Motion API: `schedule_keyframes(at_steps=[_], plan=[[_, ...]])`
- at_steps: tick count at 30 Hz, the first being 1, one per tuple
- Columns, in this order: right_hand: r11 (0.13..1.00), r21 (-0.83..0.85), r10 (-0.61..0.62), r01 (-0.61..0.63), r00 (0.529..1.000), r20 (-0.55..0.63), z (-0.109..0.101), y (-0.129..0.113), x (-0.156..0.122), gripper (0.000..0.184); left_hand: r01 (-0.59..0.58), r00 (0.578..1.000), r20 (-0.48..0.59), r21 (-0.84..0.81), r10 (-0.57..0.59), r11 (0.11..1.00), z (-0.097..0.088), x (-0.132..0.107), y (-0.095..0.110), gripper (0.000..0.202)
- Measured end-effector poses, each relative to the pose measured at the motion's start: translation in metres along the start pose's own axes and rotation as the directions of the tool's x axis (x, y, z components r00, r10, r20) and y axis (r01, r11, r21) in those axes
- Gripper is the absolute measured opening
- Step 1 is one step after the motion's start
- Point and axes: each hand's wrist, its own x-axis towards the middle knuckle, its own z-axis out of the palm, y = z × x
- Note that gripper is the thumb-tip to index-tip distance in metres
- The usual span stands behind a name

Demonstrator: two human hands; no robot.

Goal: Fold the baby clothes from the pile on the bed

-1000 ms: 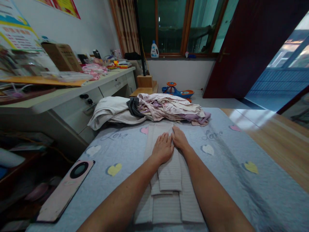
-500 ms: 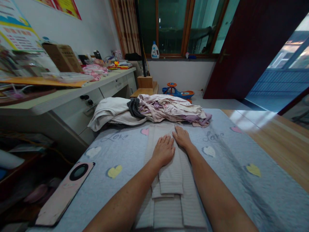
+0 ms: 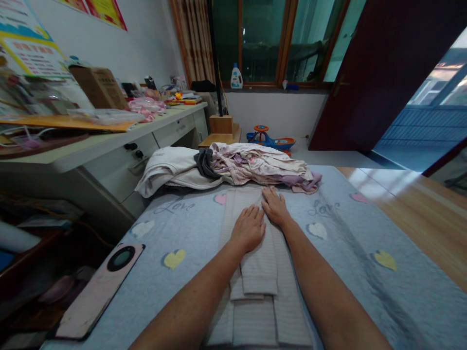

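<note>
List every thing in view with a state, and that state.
Striped garment: folded, lying flat
Left hand: open, palm down on garment
Right hand: open, fingers at garment's far end
Clothes pile: heaped, rumpled
Phone: back up
Door: open
White bottle: upright, blue cap on

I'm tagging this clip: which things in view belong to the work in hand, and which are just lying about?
In hand:
- folded striped garment
- left hand, flat on it
- right hand, at its far right

Apparently lying about:
- clothes heap, untouched
- pink phone
- white bottle
- ride-on toy
</note>
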Motion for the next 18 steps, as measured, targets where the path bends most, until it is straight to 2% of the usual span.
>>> schedule_keyframes(at_steps=[5, 12, 18], plan=[[0.997, 0.017, -0.08, 0.079, 0.996, 0.05, -0.0026, 0.0026, -0.0021, 0.051, -0.002, 1.0, -0.022, -0.021, 0.002, 1.0, 0.0001, -0.0002, -0.0008, 0.052], [0.997, -0.07, 0.02, -0.016, 0.998, 0.064, -0.0038, -0.0018, -0.0016, 0.05, 0.006, 0.999, -0.05, -0.047, -0.008, 0.999, 0.0, -0.0015, -0.0012, 0.046], [0.987, -0.129, 0.105, -0.098, 0.993, 0.051, -0.003, -0.0051, -0.0022, 0.052, 0.185, 0.982, -0.048, -0.008, -0.185, 0.983, -0.0005, -0.0022, 0.0023, 0.059]])
